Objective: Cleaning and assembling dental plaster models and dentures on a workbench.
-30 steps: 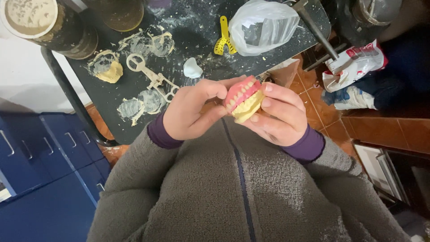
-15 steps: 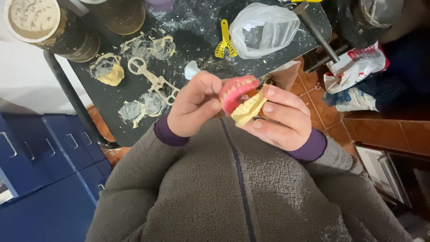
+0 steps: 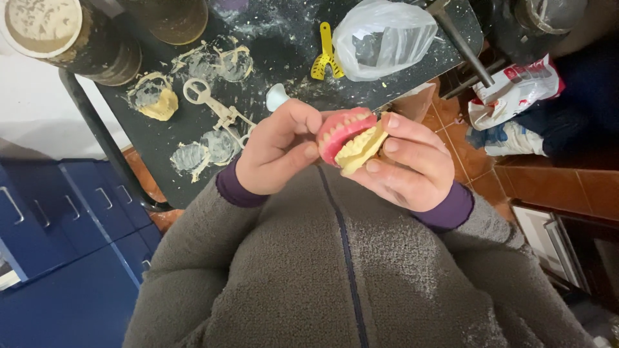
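Observation:
Both my hands hold a denture model in front of my chest, above my grey fleece jacket. My left hand (image 3: 277, 154) pinches the pink denture (image 3: 342, 129) with its row of pale teeth. My right hand (image 3: 409, 164) cups the yellow plaster cast (image 3: 362, 147) that the pink part sits against. The two pieces touch each other between my fingers.
A black work table (image 3: 290, 58) dusted with plaster carries a yellow impression tray (image 3: 325, 59), a white plastic bag (image 3: 383, 38), a yellow plaster cast (image 3: 155, 100), a metal articulator (image 3: 216, 113), a small white cup (image 3: 277, 96) and two dirty tubs (image 3: 71, 35). Blue drawers (image 3: 58, 212) stand at the left; bags (image 3: 519, 96) lie on the tiled floor at the right.
The pink denture has tilted open against the yellow cast, showing more of the cast. My hands have shifted slightly, staying in front of my chest.

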